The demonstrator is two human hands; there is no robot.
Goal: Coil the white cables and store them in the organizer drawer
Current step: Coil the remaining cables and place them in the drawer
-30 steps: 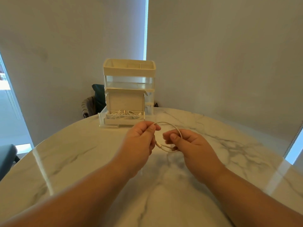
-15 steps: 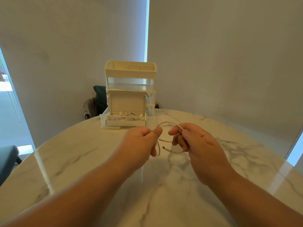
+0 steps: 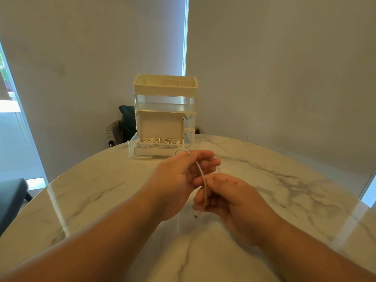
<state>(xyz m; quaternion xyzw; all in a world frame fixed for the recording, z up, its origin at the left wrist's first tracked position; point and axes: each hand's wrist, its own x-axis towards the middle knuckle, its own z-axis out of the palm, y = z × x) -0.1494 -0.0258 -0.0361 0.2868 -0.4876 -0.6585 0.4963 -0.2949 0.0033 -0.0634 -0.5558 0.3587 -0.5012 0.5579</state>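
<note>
Head view: white cable (image 3: 201, 176) up off the table, strung between both hands, just short of the open drawer (image 3: 140, 156). Small loop at top, single run down, plug end dangling free below.

To coil well: keep loops even and same size, feed slack up from below, tuck plug end in last to stop spring-back.

Left hand (image 3: 179, 180) pinching top loop, thumb against fingers, outer fingers half extended. Right hand (image 3: 230, 200) curled round lower run, firm grasp.

Other coiled cables (image 3: 158, 142) lying in box (image 3: 160, 127) inside drawer of organizer (image 3: 165, 92). Marble table (image 3: 101, 190) underneath.
</note>
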